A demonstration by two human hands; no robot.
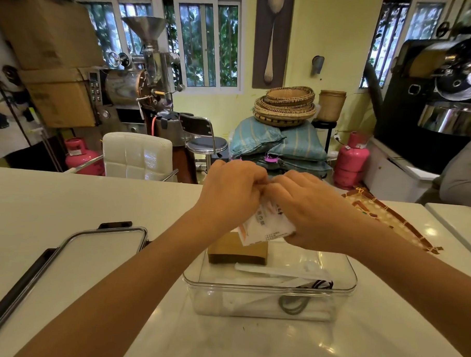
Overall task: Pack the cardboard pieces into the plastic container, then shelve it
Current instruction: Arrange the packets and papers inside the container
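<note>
Only the head view to go on here. You're holding both hands together just above the far edge of the clear plastic container [270,285], which is sitting open on the white table [66,198]. Your left hand [232,193] and right hand [311,208] are both curling around a white packet [267,225] with printed text on it, fingers pinching at its top end where the knuckles meet. Looks to me like you're tearing or folding it, can't say which.

The brown cardboard stack [238,250] is sitting inside the container at its far left corner, directly under your hands and a touch nearer the left one. It's a flat, matte block, long side running left to right along the container's far wall. So the next move is pretty much straight down from where you're holding the packet.

Nearer you inside the container there's white paper or plastic wrapping and a coiled dark cable [296,302]. The container walls are glossy and see-through with rounded corners.

The lid [90,253] is lying left of the container, well apart, a flat rounded rectangle with a clear panel and dark clips on its edges. I'd guess packing is partway done, lid and shelving not yet.
</note>
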